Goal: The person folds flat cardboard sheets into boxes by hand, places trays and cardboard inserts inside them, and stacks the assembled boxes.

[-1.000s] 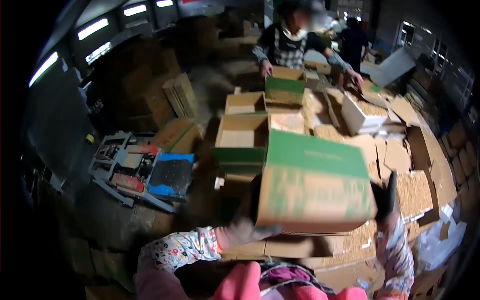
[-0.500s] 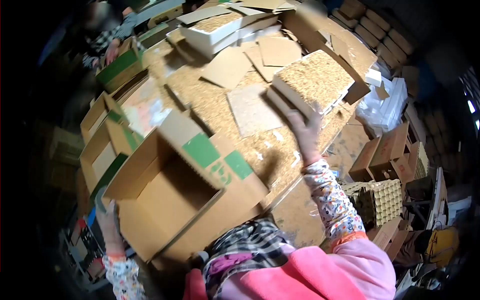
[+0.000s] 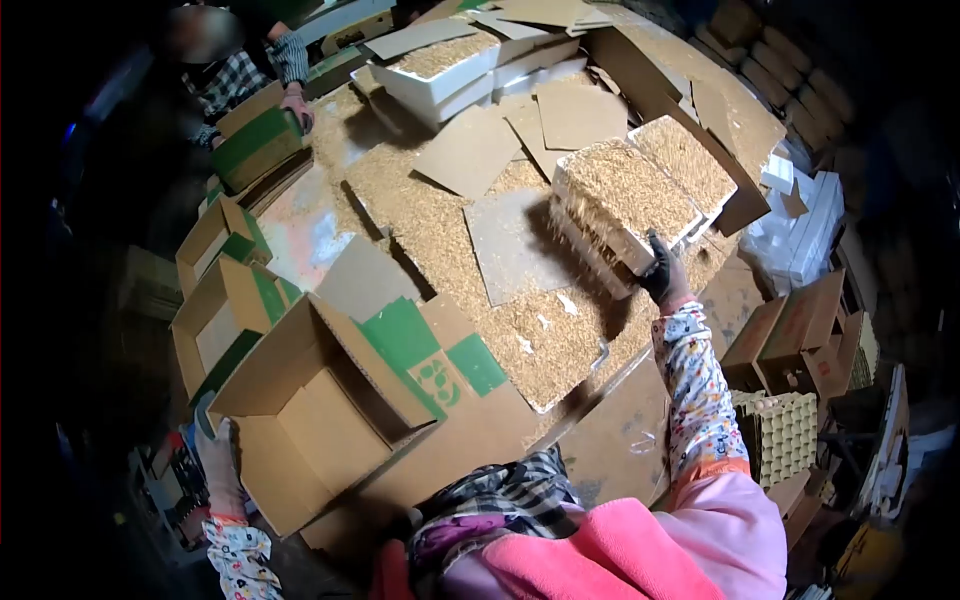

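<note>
My gloved right hand (image 3: 662, 275) grips the near corner of a white foam box (image 3: 625, 245) heaped with sawdust-like filling. The box is tilted, and loose bits fall down its left side. Just behind it is another filled foam box (image 3: 690, 165). At lower left, my gloved left hand (image 3: 218, 450) holds the left edge of an open cardboard box (image 3: 335, 410); some fingers are hidden. That box has green printed flaps, and its visible inside holds nothing.
Sawdust-like filling (image 3: 540, 340) and flat cardboard sheets (image 3: 470, 155) cover much of the table. Stacked foam boxes (image 3: 450, 85) stand at the back. More open cartons (image 3: 215, 310) line the left side. A co-worker's hand (image 3: 297, 108) touches a green carton. Egg trays (image 3: 785, 435) are at right.
My right hand has taken hold of the foam box's corner and tilted it, spilling filling. The second foam box behind now shows. My left hand stays at the carton; the co-worker's hand has moved along theirs.
</note>
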`<action>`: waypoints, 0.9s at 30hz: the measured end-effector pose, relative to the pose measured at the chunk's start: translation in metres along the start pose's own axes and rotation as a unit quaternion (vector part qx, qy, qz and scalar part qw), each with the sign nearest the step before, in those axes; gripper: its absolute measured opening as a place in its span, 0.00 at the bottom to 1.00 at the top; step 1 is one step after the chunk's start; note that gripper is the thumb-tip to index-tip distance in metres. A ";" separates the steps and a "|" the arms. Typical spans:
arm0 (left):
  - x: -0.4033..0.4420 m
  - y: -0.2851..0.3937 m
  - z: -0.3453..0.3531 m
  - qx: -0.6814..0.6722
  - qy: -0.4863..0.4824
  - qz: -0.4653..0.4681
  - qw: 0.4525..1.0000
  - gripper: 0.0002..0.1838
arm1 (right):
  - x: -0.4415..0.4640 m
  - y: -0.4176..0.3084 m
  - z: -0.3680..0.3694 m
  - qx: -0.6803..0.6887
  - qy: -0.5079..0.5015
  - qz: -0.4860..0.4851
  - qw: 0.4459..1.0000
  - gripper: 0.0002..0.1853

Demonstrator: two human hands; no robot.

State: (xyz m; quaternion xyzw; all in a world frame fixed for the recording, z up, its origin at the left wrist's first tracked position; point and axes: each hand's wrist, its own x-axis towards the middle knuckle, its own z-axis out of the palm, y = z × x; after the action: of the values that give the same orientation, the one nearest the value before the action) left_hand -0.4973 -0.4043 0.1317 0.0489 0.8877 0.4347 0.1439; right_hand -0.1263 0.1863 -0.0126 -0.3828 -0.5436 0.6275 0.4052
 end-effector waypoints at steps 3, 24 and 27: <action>0.018 -0.055 0.007 0.056 0.070 0.224 0.970 0.18 | -0.032 -0.025 0.022 0.200 -0.109 0.135 0.964 0.23; 0.011 -0.012 0.012 -0.527 -0.258 0.029 0.809 0.21 | -0.205 -0.234 0.298 -0.107 -0.558 0.192 0.800 0.29; 0.006 -0.011 0.016 -0.320 -0.148 0.229 0.908 0.21 | -0.205 -0.204 0.311 -0.080 -0.555 0.164 0.812 0.23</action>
State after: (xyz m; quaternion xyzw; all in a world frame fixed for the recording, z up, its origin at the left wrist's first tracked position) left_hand -0.4977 -0.3973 0.1123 0.2658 0.6342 0.7038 0.1784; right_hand -0.3164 -0.1030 0.2343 -0.0838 -0.6534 0.7449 -0.1059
